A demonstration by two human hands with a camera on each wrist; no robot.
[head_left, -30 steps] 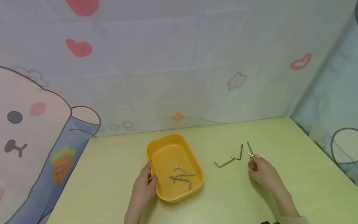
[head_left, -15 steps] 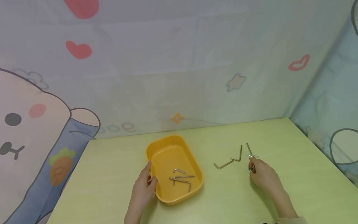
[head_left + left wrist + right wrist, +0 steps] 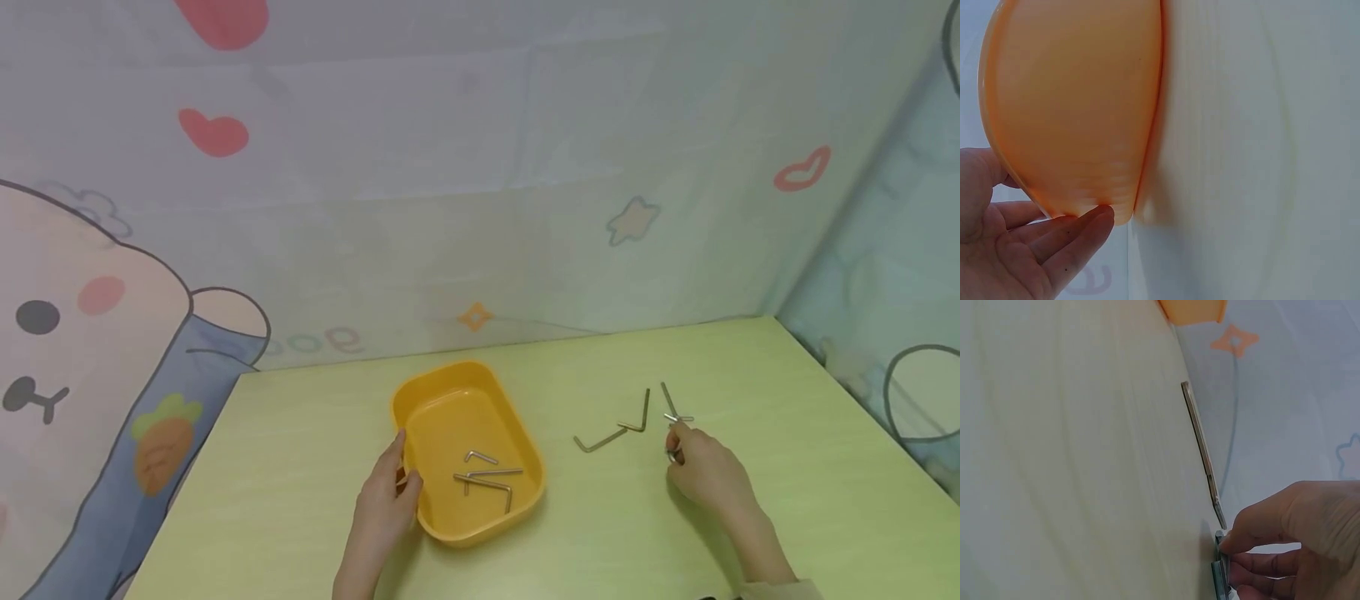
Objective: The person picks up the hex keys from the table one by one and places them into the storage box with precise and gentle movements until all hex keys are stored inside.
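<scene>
Metal hex key (image 3: 673, 450) (mostly hidden) pinched by right hand (image 3: 705, 473).

Tray (image 3: 450, 392) sitting mid-counter (image 3: 300, 467), three hex keys (image 3: 487, 477) lying inside. Left hand (image 3: 386, 500) against the tray's left rim. Off to the right, two more keys (image 3: 615, 432) on the counter, well apart from the tray. Right hand (image 3: 705, 471) just right of those, pinching further keys (image 3: 672, 433).

left hand (image 3: 1004, 250): fingers straight, tips touching tray's lower edge | tray (image 3: 1072, 94): orange, fills upper left | table (image 3: 1254, 156): pale, right of tray
</scene>
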